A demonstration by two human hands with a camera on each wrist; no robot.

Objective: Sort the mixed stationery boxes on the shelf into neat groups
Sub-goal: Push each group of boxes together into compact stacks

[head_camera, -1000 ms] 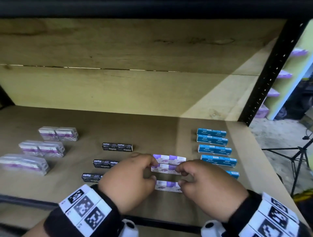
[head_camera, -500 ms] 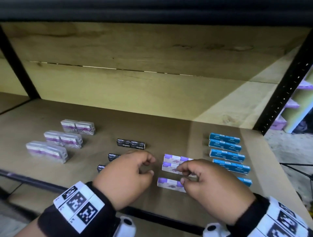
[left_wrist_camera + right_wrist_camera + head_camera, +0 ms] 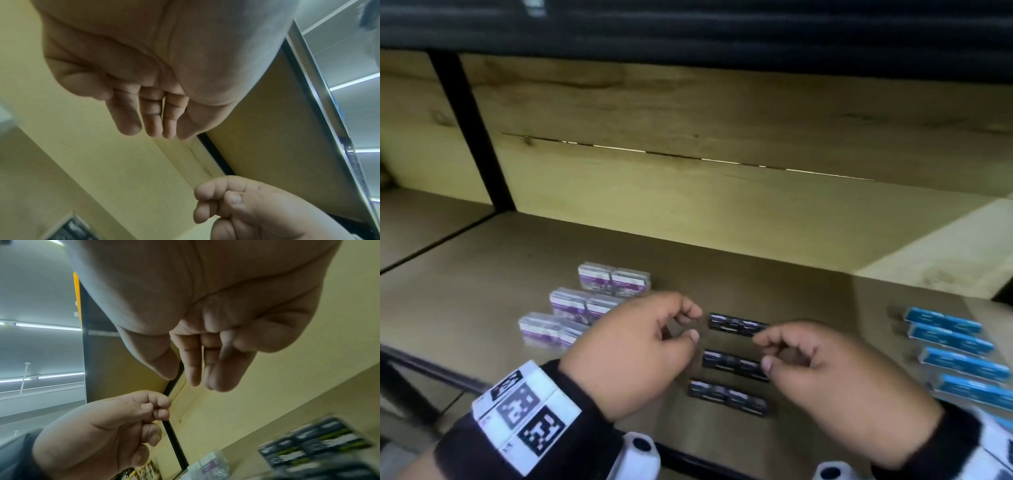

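Three black stationery boxes (image 3: 738, 325) lie in a column at the middle of the wooden shelf (image 3: 482, 274). My left hand (image 3: 693, 325) hovers at the left end of the top black box, thumb and forefinger apart and holding nothing. My right hand (image 3: 762, 353) hovers at the right ends of the top two black boxes, fingers loosely bent and empty. In the right wrist view the black boxes (image 3: 316, 446) are blurred below my relaxed fingers (image 3: 193, 369). Clear packs with purple labels (image 3: 582, 303) sit to the left. Blue boxes (image 3: 962, 363) line the right. The purple-and-white boxes are hidden behind my right hand.
A black upright post (image 3: 472, 137) stands at the back left, with another shelf bay beyond it. The plywood back wall (image 3: 722, 205) closes the rear. The shelf's black front rail (image 3: 431, 370) runs along the near edge.
Both hands have left the purple-and-white boxes and moved left to the column of black boxes. The head view has swung left, so the blue boxes now sit at the right edge.
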